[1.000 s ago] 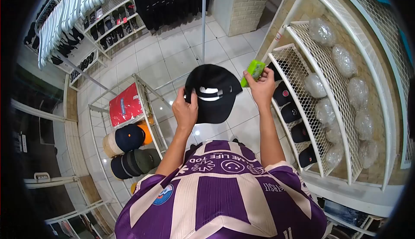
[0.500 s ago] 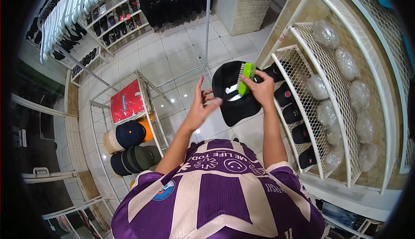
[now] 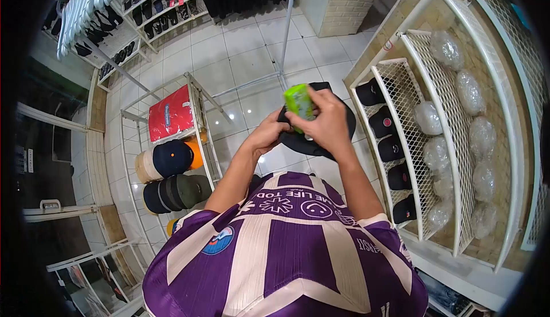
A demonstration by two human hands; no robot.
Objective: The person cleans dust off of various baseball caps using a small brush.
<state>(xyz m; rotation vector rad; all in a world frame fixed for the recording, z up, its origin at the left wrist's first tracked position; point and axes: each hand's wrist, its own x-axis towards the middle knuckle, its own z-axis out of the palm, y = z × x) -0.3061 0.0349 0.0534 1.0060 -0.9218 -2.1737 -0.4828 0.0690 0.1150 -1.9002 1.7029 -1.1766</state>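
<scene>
My left hand (image 3: 267,134) grips the left edge of a black cap (image 3: 305,144), thumb laid over its rim. In my right hand (image 3: 327,121) is a bright green brush (image 3: 298,102), its back turned up and its bristles hidden beneath. The brush overlaps the cap's left part in this view, and my right hand covers much of the cap's middle. Both hands and the cap are out in front of my chest, above the tiled floor.
To the right, a white mesh rack (image 3: 421,191) carries black caps (image 3: 391,148) and plastic-wrapped bundles (image 3: 437,155). A wire rack (image 3: 212,145) at left bears a red packet (image 3: 170,114) and stacked caps (image 3: 172,159). A metal pole (image 3: 288,24) stands ahead on the tiled floor (image 3: 243,59).
My left hand, open beside the cap before, has closed on its edge. My right hand has brought the brush leftward across the cap and turned its back up. The view has shifted slightly.
</scene>
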